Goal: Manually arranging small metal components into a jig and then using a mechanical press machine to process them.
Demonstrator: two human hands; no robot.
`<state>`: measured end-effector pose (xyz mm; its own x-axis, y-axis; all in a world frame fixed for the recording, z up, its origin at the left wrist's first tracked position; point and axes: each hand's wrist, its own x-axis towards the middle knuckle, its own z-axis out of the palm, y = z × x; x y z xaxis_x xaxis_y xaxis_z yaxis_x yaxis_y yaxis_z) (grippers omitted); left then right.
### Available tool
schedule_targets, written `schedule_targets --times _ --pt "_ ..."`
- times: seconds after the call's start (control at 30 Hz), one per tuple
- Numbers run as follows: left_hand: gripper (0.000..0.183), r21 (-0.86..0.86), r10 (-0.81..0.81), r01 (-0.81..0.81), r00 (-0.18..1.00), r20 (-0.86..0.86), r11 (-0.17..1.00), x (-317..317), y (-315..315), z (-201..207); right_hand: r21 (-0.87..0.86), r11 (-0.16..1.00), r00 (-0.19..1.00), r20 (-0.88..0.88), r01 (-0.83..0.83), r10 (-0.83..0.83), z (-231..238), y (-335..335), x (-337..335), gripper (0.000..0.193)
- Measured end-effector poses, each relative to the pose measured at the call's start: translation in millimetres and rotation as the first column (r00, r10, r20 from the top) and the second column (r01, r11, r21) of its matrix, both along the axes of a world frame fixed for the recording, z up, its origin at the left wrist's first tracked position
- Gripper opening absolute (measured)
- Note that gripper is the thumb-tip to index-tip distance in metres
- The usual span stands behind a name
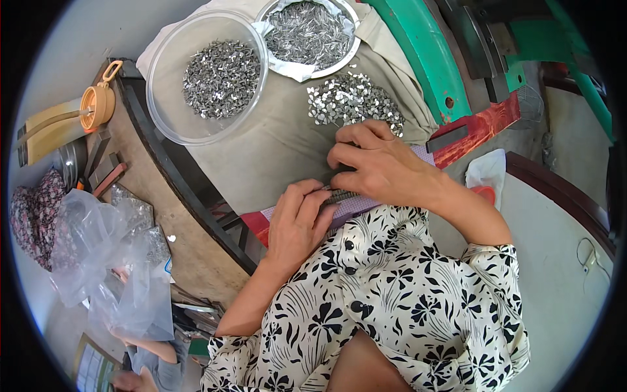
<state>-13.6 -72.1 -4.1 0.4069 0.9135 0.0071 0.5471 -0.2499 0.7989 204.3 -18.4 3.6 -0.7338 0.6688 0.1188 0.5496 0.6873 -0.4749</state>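
Three lots of small loose metal lay within reach on the khaki cloth spread over the red-edged worktop: stubby silvery bits in a round clear plastic tub at far left, slim silvery pins in a round, white-rimmed bowl lined with white plastic at the far side, and a loose heap of small, flat, shiny metal pieces nearer and to the right. Judging by these, plenty was left to handle: tub and bowl were both well stocked, and the heap was broad. How much was done could not be judged, as no finished batch could be told apart. A dark, narrow, ridged piece showed at the near edge, between the left hand and the right hand, beside the purple checked cloth and partly covered by fingers. The left hand reached in from the near left, back upward, fingers bent toward the right and thumb on their near side. The right hand came in from the right, elbow bent outward, knuckles just beside the heap, fingers curled leftward and slightly apart. Whether either pinched the ridged piece or merely rested there, I could not tell.
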Motion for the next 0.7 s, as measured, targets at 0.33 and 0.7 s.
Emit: schedule_targets --times 0.33,0.7 --pt "0.024 0.051 -0.081 0.081 0.997 -0.005 0.995 -2 4 -6 -0.061 0.976 0.962 -0.168 0.208 -0.216 5 -24 1 0.021" --pt "0.031 0.011 -0.045 0.045 0.998 0.043 0.999 -2 3 -3 0.003 0.882 0.880 -0.068 0.471 -0.470 12 -35 3 0.036"
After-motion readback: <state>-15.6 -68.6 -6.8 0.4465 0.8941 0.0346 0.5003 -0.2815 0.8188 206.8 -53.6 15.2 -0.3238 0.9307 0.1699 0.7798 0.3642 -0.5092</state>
